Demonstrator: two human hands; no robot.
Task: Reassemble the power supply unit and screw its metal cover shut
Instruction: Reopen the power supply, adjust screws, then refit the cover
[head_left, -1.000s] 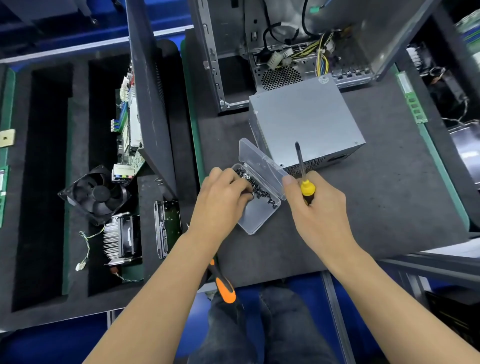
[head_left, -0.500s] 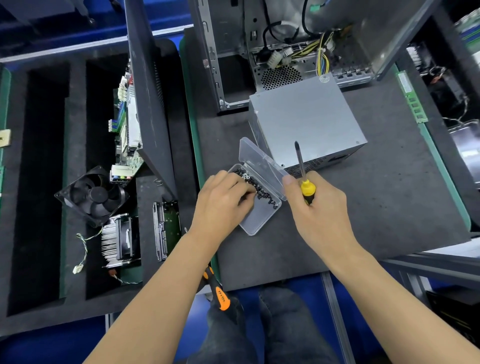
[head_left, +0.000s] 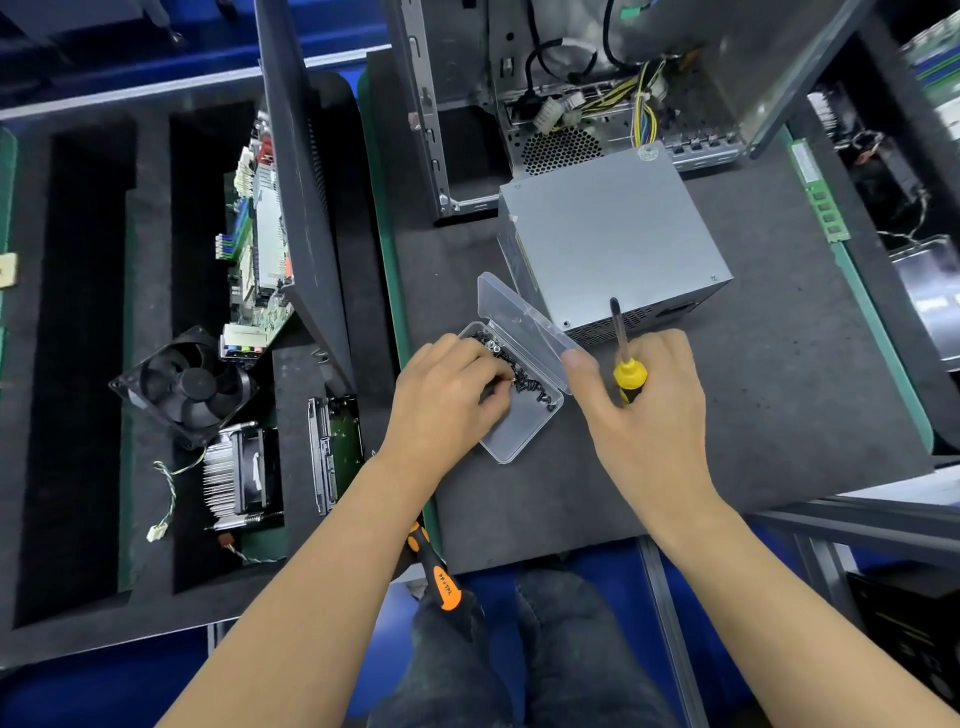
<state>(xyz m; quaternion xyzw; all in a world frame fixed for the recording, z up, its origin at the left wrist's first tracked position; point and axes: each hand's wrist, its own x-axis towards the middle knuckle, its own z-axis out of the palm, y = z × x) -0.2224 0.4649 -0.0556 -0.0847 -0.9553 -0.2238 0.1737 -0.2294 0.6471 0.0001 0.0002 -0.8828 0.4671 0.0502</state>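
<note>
The grey metal power supply unit (head_left: 613, 239) sits on the dark mat with its cover on. In front of it lies a clear plastic screw box (head_left: 519, 421), lid propped open against the unit, with several small dark screws (head_left: 524, 382) inside. My left hand (head_left: 447, 400) reaches into the box, fingertips pinched among the screws; whether a screw is held is hidden. My right hand (head_left: 644, 410) grips a yellow-and-black screwdriver (head_left: 626, 358), its shaft pointing up toward the unit's front edge.
An open PC case (head_left: 571, 93) with loose cables stands behind the unit. Left of the mat a foam tray holds a motherboard (head_left: 260, 234), a fan (head_left: 182, 384), a heatsink (head_left: 239, 473) and a drive (head_left: 332, 452). An orange-handled tool (head_left: 436, 571) lies at the front edge. A RAM stick (head_left: 821, 192) lies at the right.
My left hand's fingers have curled tighter among the screws in the box. My right hand and the screwdriver have barely moved.
</note>
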